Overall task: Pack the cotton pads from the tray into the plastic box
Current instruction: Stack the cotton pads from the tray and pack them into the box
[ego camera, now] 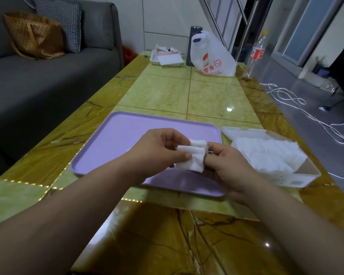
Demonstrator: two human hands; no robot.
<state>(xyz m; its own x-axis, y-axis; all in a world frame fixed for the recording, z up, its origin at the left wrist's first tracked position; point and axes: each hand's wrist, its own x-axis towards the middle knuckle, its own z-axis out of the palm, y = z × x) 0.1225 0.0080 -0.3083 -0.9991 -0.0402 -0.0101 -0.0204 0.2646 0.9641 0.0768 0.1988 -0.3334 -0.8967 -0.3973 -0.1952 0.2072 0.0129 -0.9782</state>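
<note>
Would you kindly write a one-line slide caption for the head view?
Left hand and right hand hold cotton pads over the purple tray, plastic box alongside.

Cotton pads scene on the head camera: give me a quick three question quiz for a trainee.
1. True or false: the plastic box stands right of the purple tray.
2. How many hands hold the cotton pads above the tray? A none, B one, C two.
3. What already lies in the box?
Key: 1 true. 2 C, left hand and right hand. 3 more white pads.
</note>
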